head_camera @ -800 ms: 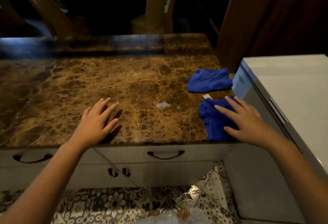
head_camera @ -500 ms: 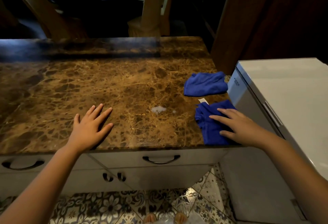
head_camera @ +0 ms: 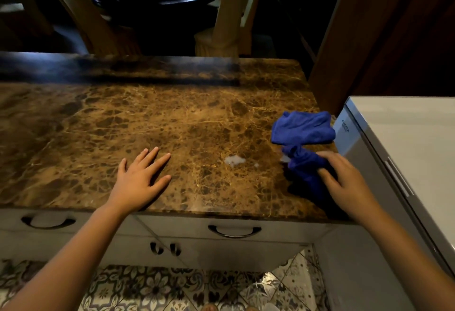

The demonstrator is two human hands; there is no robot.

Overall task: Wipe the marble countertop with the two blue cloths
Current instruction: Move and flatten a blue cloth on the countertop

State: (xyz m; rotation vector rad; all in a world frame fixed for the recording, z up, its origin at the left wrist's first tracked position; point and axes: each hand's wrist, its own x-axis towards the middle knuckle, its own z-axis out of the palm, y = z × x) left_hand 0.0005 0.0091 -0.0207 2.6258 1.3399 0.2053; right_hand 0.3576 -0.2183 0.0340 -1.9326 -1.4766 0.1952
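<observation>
Two cloths on tabletop point(head_camera: 172, 118): we clamp right grip point(head_camera: 344, 185) on near cloth point(head_camera: 305, 165); left grip point(head_camera: 140, 177) flat, fingers apart; far cloth point(head_camera: 304, 127) lies free.

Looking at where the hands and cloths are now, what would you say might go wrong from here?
The right hand grips the near cloth bunched up, so it may smear the white spill rather than lift it. The far cloth lies untouched by the counter's right edge and could get knocked off. The left hand lies flat and holds nothing.
</observation>
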